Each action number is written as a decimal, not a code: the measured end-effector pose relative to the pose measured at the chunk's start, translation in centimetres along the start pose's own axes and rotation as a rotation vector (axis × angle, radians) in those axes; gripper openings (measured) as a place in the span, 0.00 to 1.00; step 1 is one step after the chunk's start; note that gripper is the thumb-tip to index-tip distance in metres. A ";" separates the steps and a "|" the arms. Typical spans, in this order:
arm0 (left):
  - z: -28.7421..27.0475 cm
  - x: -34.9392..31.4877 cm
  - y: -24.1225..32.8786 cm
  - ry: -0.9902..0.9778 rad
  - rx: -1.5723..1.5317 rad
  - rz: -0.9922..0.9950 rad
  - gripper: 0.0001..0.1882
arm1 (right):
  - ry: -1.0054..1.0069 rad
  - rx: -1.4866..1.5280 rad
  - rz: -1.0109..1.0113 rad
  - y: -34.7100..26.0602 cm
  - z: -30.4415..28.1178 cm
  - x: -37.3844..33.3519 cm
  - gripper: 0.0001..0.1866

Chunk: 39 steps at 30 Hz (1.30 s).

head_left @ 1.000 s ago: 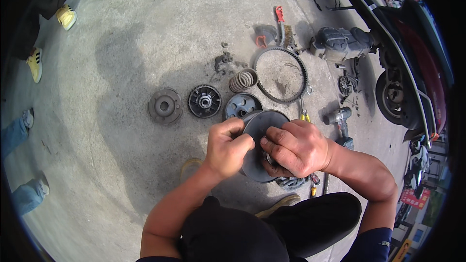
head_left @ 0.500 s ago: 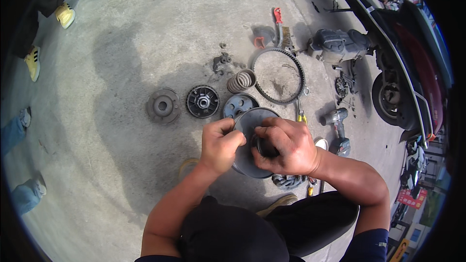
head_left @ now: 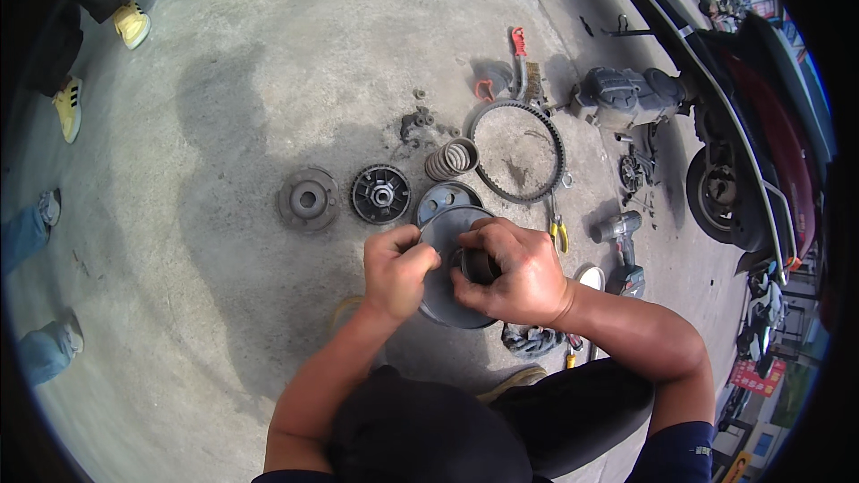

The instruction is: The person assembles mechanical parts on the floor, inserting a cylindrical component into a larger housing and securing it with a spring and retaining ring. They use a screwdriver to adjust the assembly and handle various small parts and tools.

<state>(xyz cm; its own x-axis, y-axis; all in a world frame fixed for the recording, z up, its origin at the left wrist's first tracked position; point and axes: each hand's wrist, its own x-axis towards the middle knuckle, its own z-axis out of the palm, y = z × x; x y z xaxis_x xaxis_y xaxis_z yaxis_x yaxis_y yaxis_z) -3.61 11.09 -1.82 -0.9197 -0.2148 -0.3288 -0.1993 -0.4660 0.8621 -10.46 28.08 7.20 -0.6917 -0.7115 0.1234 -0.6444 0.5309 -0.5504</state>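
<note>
A grey metal pulley disc point(head_left: 438, 295) with a raised dark hub is held tilted over the ground between my two hands. My left hand point(head_left: 394, 273) is closed on its left rim, thumb pressed against the face. My right hand point(head_left: 519, 273) has its fingers curled around the hub point(head_left: 480, 266), covering the disc's right side. Just beyond it lies a grey clutch bell point(head_left: 447, 195) with round holes, partly hidden by the disc. A coil spring point(head_left: 450, 159) rests behind that. To the left are a dark finned variator part point(head_left: 380, 195) and a round metal plate point(head_left: 307, 200).
A toothed drive belt point(head_left: 561, 152) and a red-handled wire brush point(head_left: 520, 49) lie farther out. Yellow-handled pliers point(head_left: 559, 231), a cordless impact wrench point(head_left: 622, 246) and a rag point(head_left: 530, 340) sit on the right, near a scooter point(head_left: 716, 183). People's shoes point(head_left: 131, 25) show at left.
Both hands have shifted slightly left with the pulley disc, which appears turned a little more edge-on. The surroundings have slid slightly right and down in the view.
</note>
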 end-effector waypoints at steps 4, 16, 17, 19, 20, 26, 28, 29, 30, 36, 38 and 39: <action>-0.4 0.0 -0.3 -0.031 -0.037 -0.047 0.09 | -0.053 -0.087 -0.263 0.5 -0.5 0.7 0.21; -1.7 -0.3 -0.4 -0.034 -0.157 -0.100 0.10 | -0.071 0.016 -0.258 0.2 0.1 1.8 0.21; -1.7 -0.5 -0.6 -0.037 -0.221 -0.127 0.11 | -0.046 0.043 -0.231 0.3 0.4 1.8 0.21; -2.3 -1.0 -0.6 -0.121 -0.596 -0.221 0.09 | -0.018 0.111 -0.214 0.6 0.7 1.9 0.22; -2.5 -1.2 -0.5 -0.163 -0.652 -0.217 0.11 | -0.001 0.137 -0.198 0.7 0.6 2.0 0.22; -5.1 -1.1 2.5 -0.512 0.406 0.330 0.49 | -0.125 0.226 -0.330 0.7 -1.1 2.8 0.21; -4.8 -1.4 3.2 -0.513 0.199 0.175 0.51 | -0.115 0.219 -0.365 0.5 -1.5 3.2 0.20; -4.5 -1.6 3.4 -0.477 0.083 0.119 0.52 | -0.128 0.219 -0.359 0.3 -1.5 3.5 0.19; -4.0 -1.8 3.4 -0.432 -0.155 0.040 0.54 | -0.071 0.248 -0.327 0.1 -1.3 3.8 0.19; -4.3 -1.8 3.6 -0.276 -0.782 -0.216 0.59 | 0.072 0.426 -0.133 -2.0 1.8 4.8 0.21; -6.1 -2.4 4.5 -0.278 -0.687 -0.211 0.54 | 0.060 0.516 -0.093 -2.8 3.0 4.6 0.20; -7.0 -2.9 5.1 -0.260 -0.642 -0.209 0.51 | 0.031 0.576 -0.048 -3.2 3.5 4.5 0.20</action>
<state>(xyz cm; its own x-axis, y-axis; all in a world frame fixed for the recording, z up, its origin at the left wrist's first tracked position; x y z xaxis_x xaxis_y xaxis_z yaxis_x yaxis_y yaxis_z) 0.39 3.32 0.78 -0.9507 0.1076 -0.2909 -0.2152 -0.9043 0.3687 -10.37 21.58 6.60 -0.6809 -0.7101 0.1793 -0.4004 0.1560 -0.9030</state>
